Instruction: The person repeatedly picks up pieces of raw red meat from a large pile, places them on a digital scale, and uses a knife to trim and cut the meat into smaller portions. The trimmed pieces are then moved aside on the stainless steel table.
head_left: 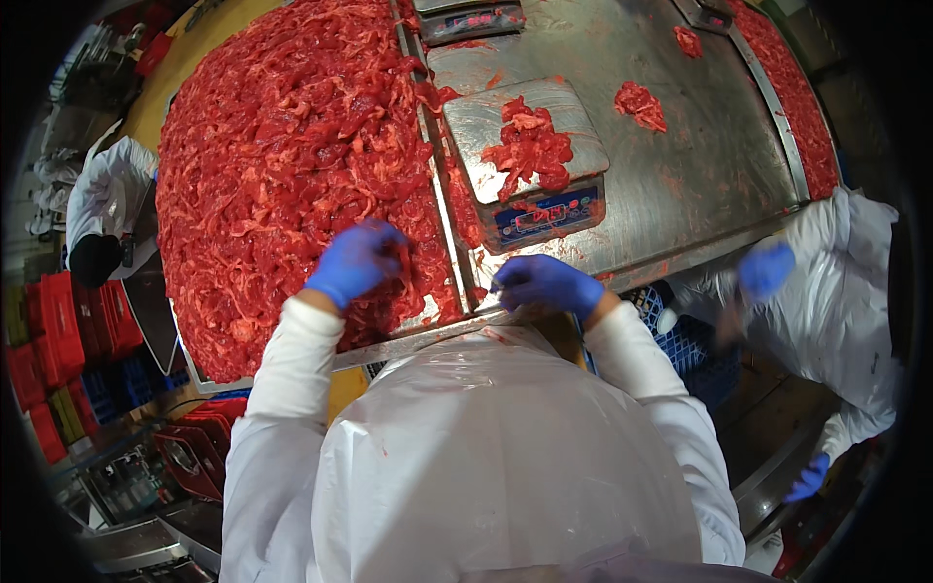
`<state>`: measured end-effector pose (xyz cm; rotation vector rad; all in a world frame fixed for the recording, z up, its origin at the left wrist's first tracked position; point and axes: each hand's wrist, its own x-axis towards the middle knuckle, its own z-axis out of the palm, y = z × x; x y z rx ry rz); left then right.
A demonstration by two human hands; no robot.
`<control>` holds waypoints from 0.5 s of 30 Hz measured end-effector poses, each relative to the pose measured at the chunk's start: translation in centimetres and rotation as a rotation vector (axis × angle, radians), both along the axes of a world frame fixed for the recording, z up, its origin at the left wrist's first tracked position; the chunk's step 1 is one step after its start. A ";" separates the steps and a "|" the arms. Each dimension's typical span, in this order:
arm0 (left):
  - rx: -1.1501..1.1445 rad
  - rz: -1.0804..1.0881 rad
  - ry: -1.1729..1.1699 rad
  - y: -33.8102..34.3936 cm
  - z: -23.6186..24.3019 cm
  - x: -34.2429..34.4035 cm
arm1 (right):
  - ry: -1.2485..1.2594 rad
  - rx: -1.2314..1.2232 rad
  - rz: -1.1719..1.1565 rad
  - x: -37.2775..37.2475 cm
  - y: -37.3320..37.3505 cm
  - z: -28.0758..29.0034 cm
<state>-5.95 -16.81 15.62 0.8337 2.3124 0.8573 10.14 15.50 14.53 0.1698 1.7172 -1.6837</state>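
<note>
A broad heap of raw red meat strips (292, 175) fills the left side of the steel table. Just above its near right part is my blue-gloved left hand (358, 262), with fingers bent and apart and no piece of meat visible in them. By the table's front edge, below the scale, my gloved right hand (549, 285) has its fingers drawn together; whatever they may hold is hidden. A clump of meat (530, 146) lies on the steel pan of a digital scale (546, 216) ahead of my right hand.
A metal divider (432, 146) borders the heap. Two smaller meat portions (639, 105) lie on the steel surface (719, 146). Another scale (471, 21) stands farther back. Co-workers in white stand at right (826, 291) and left (109, 194). Red crates (63, 325) are stacked at left.
</note>
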 end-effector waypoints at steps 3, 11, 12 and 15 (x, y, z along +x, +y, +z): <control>0.282 0.572 -0.023 -2.0 0.8 -2.0 | 0.191 -0.114 -0.369 3.2 4.8 0.3; 0.308 0.079 0.344 14.3 5.4 1.1 | 0.324 -0.008 -0.593 -1.0 4.8 6.7; 0.239 0.024 0.410 15.8 4.3 1.0 | 0.263 -0.041 -0.560 -2.3 4.3 5.7; 0.082 -0.050 0.511 17.6 1.1 -0.2 | 0.154 -0.066 -0.578 -2.8 4.6 0.9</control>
